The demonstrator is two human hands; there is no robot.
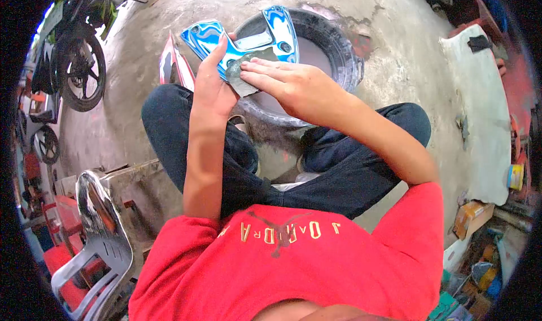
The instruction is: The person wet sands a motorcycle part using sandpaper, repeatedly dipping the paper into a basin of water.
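My left hand point(217, 89) is closed on the lower left edge of a glossy blue-and-white panel point(221, 45), which looks like a motorcycle body part with several holes. The palm side shows; some of its fingers are hidden behind the panel. With fingers together, my right hand point(293, 84) presses a grey sheet of sandpaper point(241, 84) against the panel's lower face. Below the panel is a round black tub point(353, 67) holding cloudy greyish liquid.
A red-and-white panel point(178, 61) is on the floor left of the tub. A motorcycle wheel point(82, 73) stands at upper left, a grey plastic chair point(107, 231) at lower left. A large whitish panel point(480, 118) lies at right, near a cardboard box point(473, 216).
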